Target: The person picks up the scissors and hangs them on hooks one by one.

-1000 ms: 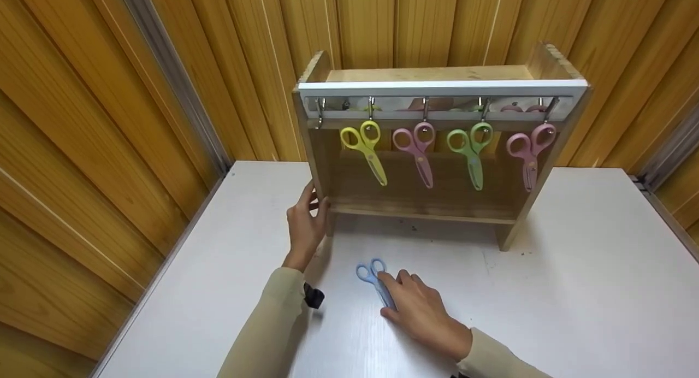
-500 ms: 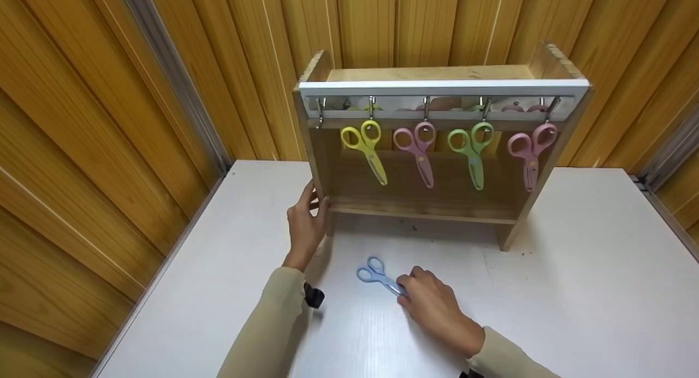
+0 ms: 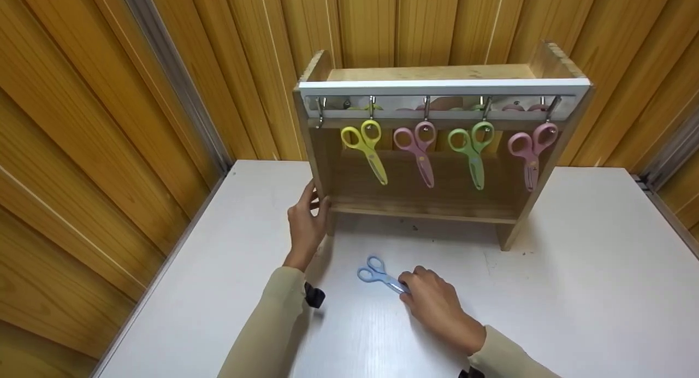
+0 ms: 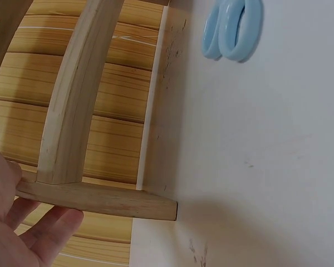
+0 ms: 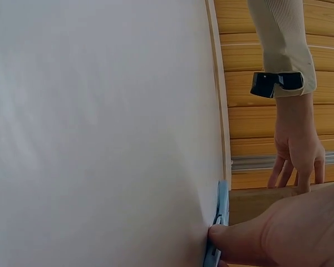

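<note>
In the head view, blue scissors lie on the white tabletop with their handle loops pointing left toward the rack. My right hand pinches them by the blades, whose tips it hides; the right wrist view shows the thumb against the scissors. My left hand grips the lower left side panel of a wooden rack, thumb and fingers on opposite faces of the wood in the left wrist view. From the rack's hooks hang yellow scissors, pink scissors, green scissors and another pink pair.
The leftmost hook on the rack's metal rail carries no scissors. Wood-patterned walls rise behind and beside the white table. A black wrist device sits on the left sleeve.
My right hand has shifted right along the blue scissors to the blades, and the scissors have turned so they lie more sideways. My left hand stays on the rack.
</note>
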Demonstrator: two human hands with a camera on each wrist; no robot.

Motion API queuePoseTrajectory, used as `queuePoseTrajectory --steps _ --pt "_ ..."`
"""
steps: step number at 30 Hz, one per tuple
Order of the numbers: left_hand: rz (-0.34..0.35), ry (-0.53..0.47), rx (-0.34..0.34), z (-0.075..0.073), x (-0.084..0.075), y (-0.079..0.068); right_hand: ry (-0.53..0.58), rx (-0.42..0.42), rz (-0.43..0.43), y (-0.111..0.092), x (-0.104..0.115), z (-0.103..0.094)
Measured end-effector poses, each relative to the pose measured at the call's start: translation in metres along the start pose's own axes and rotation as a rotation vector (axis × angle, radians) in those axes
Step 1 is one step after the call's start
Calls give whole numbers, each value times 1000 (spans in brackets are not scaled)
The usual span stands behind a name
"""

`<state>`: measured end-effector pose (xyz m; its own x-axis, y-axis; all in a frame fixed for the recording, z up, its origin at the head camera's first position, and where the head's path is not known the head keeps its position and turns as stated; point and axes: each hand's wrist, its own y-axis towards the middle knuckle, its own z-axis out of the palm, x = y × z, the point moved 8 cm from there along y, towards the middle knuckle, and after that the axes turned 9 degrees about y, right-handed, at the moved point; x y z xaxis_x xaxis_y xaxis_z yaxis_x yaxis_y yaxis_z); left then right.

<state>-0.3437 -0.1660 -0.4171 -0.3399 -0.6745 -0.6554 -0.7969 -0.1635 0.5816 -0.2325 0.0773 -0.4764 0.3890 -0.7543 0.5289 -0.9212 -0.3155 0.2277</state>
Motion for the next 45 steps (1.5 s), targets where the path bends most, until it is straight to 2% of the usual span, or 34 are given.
queuePoseTrajectory --steps 13,30,37,45 --pt "20 4 -21 -1 0 0 69 57 49 2 -5 0" --pt "-2 -4 6 0 0 -1 109 44 52 3 -6 -6" --pt "-8 8 1 -1 0 -1 86 18 33 13 6 -28" --pt "-11 24 2 -1 -2 0 103 -82 -66 27 31 -62"
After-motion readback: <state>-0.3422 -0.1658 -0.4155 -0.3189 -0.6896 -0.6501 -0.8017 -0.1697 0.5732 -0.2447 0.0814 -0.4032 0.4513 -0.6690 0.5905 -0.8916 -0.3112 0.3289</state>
